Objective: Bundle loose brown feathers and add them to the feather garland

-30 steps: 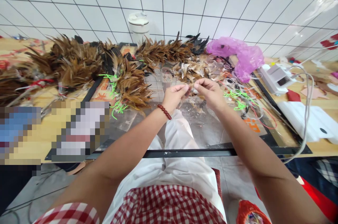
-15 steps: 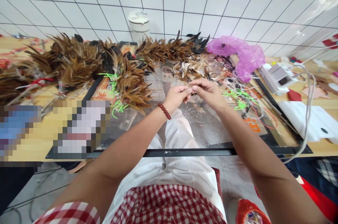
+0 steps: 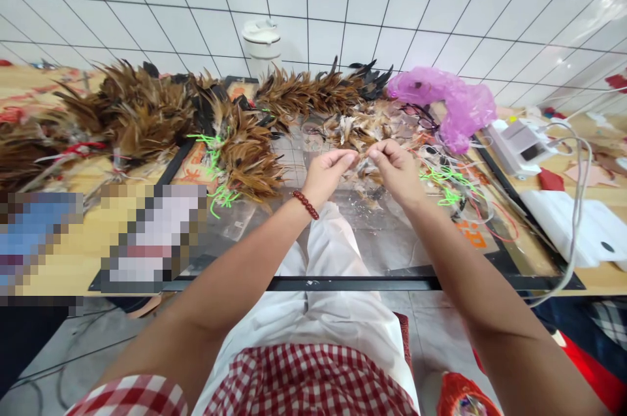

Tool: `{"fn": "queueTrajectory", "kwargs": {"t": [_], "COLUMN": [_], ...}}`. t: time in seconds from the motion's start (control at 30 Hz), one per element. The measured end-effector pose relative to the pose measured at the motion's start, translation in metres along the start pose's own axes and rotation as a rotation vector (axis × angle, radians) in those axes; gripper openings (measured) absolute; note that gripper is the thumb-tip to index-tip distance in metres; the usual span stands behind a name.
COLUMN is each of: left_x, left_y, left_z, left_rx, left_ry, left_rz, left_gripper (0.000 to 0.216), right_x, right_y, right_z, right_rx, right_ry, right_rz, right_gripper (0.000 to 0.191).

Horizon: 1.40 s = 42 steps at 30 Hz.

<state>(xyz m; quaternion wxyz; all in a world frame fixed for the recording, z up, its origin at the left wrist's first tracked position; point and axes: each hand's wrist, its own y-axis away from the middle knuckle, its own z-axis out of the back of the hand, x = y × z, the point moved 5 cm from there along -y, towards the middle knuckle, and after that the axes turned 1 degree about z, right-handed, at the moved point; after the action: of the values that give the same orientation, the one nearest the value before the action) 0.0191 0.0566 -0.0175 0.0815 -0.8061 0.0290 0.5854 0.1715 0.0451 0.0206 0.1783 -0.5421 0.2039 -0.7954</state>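
Observation:
My left hand [image 3: 326, 174] and my right hand [image 3: 398, 171] are raised close together over a glass table top [image 3: 382, 246], both pinched at the fingertips. Between the two pinches hangs a small tuft of pale brown feathers [image 3: 363, 166]. A red bead bracelet [image 3: 305, 204] circles my left wrist. Just beyond my hands lies a loose heap of short pale feathers [image 3: 360, 128]. Bundles of long brown feathers [image 3: 245, 155] lie to the left, some tied with bright green cord [image 3: 213, 161].
A white lidded cup [image 3: 263, 44] stands at the back against the tiled wall. A pink plastic bag [image 3: 448, 102], a small white device [image 3: 519, 142] with a grey cable, and white sheets [image 3: 573, 226] lie right. More green cords [image 3: 441, 184] sit beside my right hand.
My hands, touching half a second ago, have drawn slightly apart, and the feather tuft now shows between the fingertips. The view has shifted a little.

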Motion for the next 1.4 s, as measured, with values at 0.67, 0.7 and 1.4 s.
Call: {"fn": "queueTrajectory", "kwargs": {"t": [0.67,0.7,1.4], "left_x": [-0.015,-0.014,-0.006], "left_y": [-0.006,-0.006,0.001], "left_z": [0.029,0.028,0.004], "left_rx": [-0.423,-0.423,-0.081], "left_ry": [0.098,0.105,0.439], "left_rz": [-0.077,-0.062,0.242], "left_gripper": [0.013,0.013,0.006], "right_x": [-0.003,-0.002,0.003], "right_y": [0.006,0.004,0.011], "right_z": [-0.018,-0.01,-0.022], "right_rx": [0.164,0.092,0.075], "right_ry": [0.613,0.548,0.131], "right_rz": [0.096,0.078,0.006], "right_gripper": [0.012,0.011,0.018]}}
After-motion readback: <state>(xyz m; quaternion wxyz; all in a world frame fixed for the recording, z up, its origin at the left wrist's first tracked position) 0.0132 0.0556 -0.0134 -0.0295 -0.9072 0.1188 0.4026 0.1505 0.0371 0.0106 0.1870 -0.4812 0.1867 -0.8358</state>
